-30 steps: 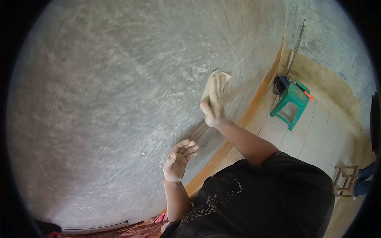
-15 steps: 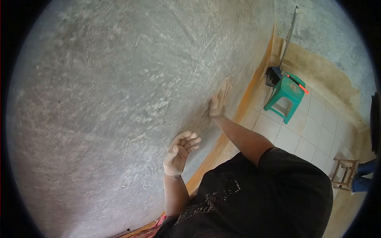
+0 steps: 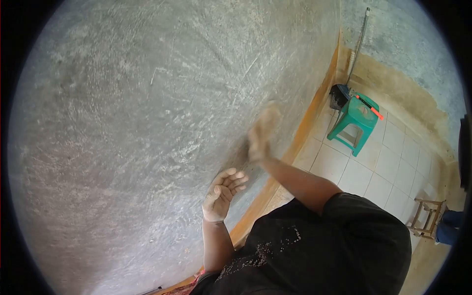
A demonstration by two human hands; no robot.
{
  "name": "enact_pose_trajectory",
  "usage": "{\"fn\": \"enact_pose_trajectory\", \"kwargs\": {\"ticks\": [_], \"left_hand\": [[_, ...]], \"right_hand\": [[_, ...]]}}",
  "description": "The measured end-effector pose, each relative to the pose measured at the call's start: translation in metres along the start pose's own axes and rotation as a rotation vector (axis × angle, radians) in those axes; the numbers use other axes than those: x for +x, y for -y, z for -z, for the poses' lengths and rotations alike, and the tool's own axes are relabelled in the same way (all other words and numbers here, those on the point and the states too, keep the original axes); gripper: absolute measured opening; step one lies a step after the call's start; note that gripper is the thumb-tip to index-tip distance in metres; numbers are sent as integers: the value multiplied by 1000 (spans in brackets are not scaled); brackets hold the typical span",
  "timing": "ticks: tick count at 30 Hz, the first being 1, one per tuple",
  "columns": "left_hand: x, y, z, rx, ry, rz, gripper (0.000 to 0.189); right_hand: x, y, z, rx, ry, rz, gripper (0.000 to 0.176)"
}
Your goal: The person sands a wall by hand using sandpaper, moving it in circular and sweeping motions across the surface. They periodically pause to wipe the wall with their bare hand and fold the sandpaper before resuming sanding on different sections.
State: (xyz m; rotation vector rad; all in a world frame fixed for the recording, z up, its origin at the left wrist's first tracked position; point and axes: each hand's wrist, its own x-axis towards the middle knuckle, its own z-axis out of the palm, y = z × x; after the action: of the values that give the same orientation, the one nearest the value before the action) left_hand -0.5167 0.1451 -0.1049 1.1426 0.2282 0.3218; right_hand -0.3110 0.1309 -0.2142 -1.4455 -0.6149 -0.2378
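A rough grey wall point(image 3: 147, 108) with pale scratches and streaks fills most of the view. Over its surface, near the orange-brown strip, my right hand point(image 3: 264, 132) lies flat with fingers stretched out, smeared by motion. A darker patch shows on the wall beside this palm. Lower down, my left hand point(image 3: 222, 196) is close to the wall, palm turned up toward me and fingers loosely curled apart from the thumb, with nothing in it. Pale dust coats both hands.
On the tiled floor point(image 3: 339, 160) stands a green plastic stool point(image 3: 361, 115), carrying an orange-handled tool point(image 3: 371, 109). Behind it, a long-handled dustpan point(image 3: 339, 97) leans in the corner. A small wooden stool point(image 3: 427, 216) is at the right, next to a person's blue-clad leg point(image 3: 450, 226).
My right hand has slid slightly down and left along the wall, toward my left hand, and is now blurred. My left hand has barely moved.
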Motion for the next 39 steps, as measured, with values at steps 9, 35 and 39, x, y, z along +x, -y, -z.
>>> {"fn": "enact_pose_trajectory", "kwargs": {"ticks": [9,35,39], "left_hand": [[-3,-6,-4,-8,34,7,76],[98,-2,-36,47,137,88,76],[115,-6,-43,133,105,133,78]], "right_hand": [[5,-31,-12,-66,-91,-42,65],[118,18,37,-7,-49,409,59],[146,-61,28,36,-127,345,59]]}}
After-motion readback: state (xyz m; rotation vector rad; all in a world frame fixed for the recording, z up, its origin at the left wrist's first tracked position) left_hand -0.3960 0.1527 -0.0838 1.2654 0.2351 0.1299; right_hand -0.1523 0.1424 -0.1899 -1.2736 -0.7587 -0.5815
